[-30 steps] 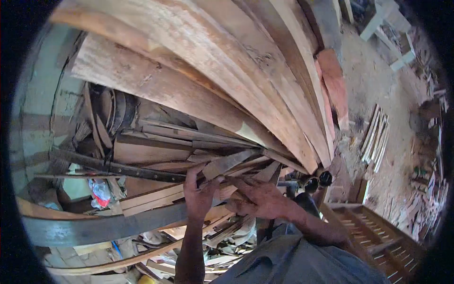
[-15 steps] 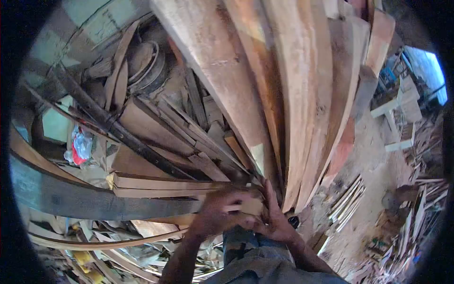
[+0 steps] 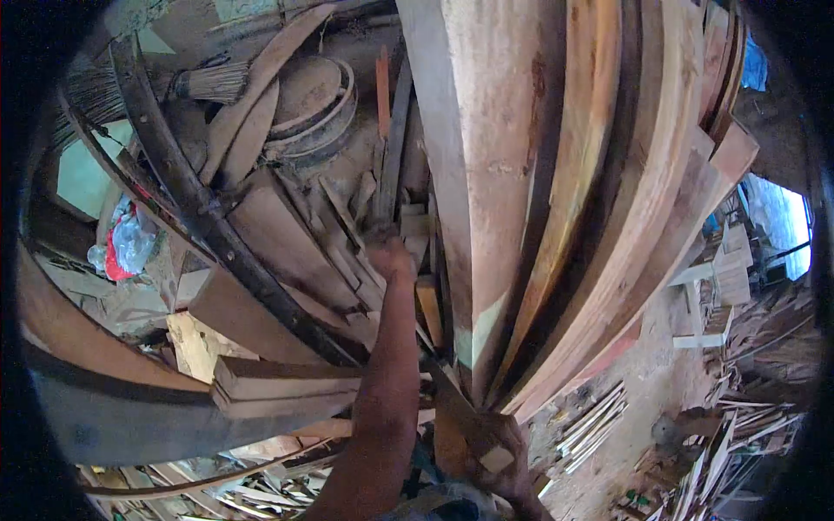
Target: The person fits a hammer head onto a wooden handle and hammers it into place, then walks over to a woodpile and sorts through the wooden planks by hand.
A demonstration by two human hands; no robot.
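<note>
My left hand [image 3: 391, 256] reaches forward into a heap of wood offcuts [image 3: 339, 230]; its fingers are blurred and partly lost among the pieces, so I cannot tell whether they grip one. Low in the view, close to my body, my right hand [image 3: 512, 443] is closed around a piece of wood [image 3: 497, 458] whose pale, squarish cut end faces me. A brown board [image 3: 453, 412] rises beside that hand, and I cannot tell whether it is part of the same piece. Large planks [image 3: 495, 165] stand just beyond my right hand.
A dark curved beam [image 3: 230, 253] crosses on the left, above stacked short boards [image 3: 287, 382]. A round basin [image 3: 313, 108] and a straw broom [image 3: 217, 82] sit at the back. Thin strips [image 3: 595, 425] lie on the floor at right, near a pale wooden frame [image 3: 708, 295].
My hands were together over a small piece of wood; now they are apart. My left hand has moved forward into the offcuts, while my right stays low holding wood. The whole view has shifted.
</note>
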